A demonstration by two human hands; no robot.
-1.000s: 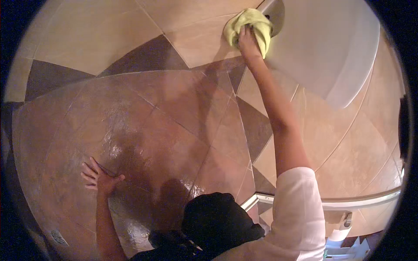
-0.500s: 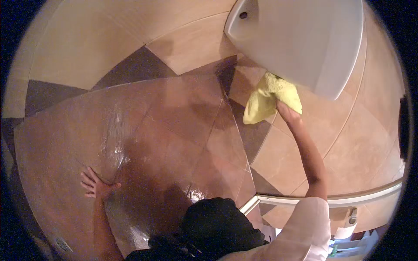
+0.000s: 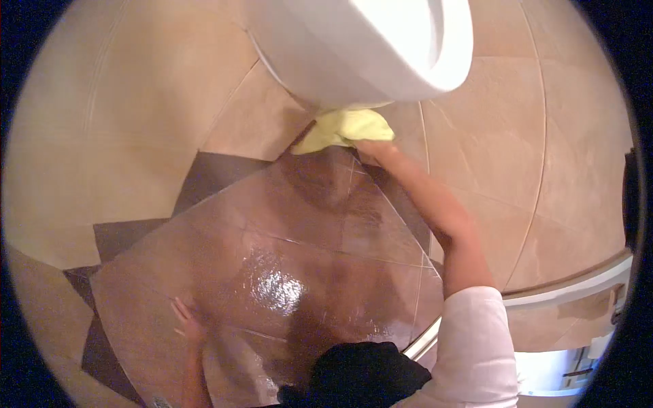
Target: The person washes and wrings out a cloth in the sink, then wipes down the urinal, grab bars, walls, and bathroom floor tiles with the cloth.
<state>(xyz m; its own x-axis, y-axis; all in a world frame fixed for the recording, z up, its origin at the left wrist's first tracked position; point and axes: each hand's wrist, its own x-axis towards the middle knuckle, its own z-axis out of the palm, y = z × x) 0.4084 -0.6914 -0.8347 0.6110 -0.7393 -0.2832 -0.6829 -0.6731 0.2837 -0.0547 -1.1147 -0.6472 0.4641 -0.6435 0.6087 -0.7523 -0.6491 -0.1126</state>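
My right hand (image 3: 376,150) is closed on a yellow cloth (image 3: 337,129), which is bunched up and partly covers the fingers. The cloth lies against the lower edge of a white ceramic bathroom fixture (image 3: 326,58), where the floor meets the wall tiles. My right arm stretches forward from a pale sleeve. At the lower left, my left hand (image 3: 190,328) rests open on the wet brown tile floor (image 3: 231,265), fingers apart and holding nothing.
Beige wall tiles (image 3: 149,115) with dark triangular tiles (image 3: 218,178) border the floor. A whitish rail (image 3: 578,279) runs along the right, with light blue items (image 3: 544,370) beyond it. A black rounded shape (image 3: 367,370) fills the bottom centre.
My right hand and the cloth have moved left along the base of the fixture. The view has shifted, showing the fixture's rounded bowl. My left hand stays spread on the floor.
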